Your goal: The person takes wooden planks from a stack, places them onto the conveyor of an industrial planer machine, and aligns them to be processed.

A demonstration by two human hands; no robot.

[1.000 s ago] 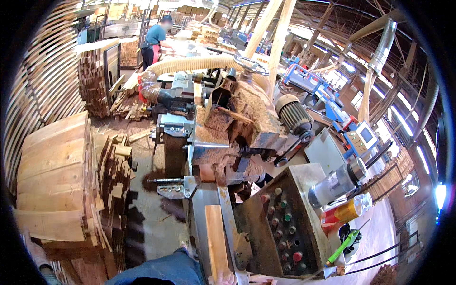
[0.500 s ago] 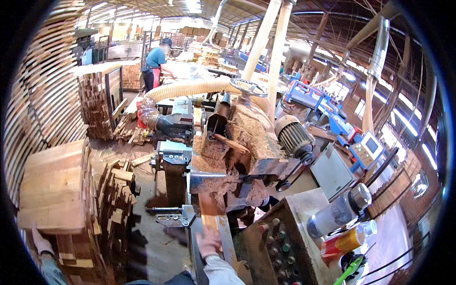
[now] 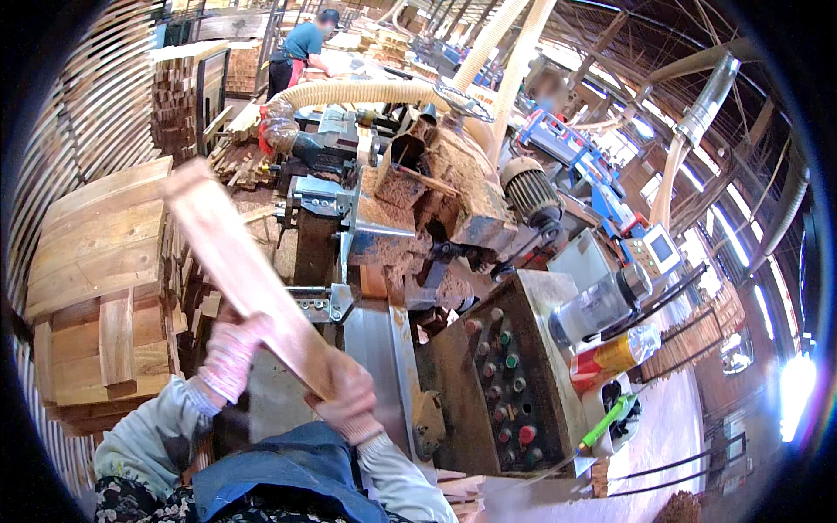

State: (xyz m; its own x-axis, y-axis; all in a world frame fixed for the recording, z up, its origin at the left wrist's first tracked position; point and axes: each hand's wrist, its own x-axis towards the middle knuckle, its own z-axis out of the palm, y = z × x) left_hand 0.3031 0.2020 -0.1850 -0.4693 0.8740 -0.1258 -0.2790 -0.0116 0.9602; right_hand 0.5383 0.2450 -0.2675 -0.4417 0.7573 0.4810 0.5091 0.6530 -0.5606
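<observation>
A pale wooden board [image 3: 253, 279] is held slantwise in front of me, its far end up and to the left. My left hand [image 3: 231, 353] is closed round its left edge, partway along. At the near end my right hand [image 3: 349, 397] grips the board, slightly blurred. Beyond it stands a woodworking machine [image 3: 462, 183] coated in sawdust, with a metal feed bed [image 3: 377, 357] running toward me. A wooden piece [image 3: 375, 281] lies on that bed by the machine's mouth. To the left is a stack of boards [image 3: 100, 235], one short piece [image 3: 117, 336] lying on it.
A control box [image 3: 453, 375] with coloured buttons stands right of the bed. On it are a clear bottle [image 3: 597, 305], a yellow-red bottle [image 3: 610, 359] and a green-handled tool [image 3: 606, 423]. A ribbed hose [image 3: 366, 91] crosses behind the machine. Another person [image 3: 301, 52] works farther back.
My left hand has come from the stack and my right hand has left the feed bed. Both now hold a board in front of me. The view has shifted.
</observation>
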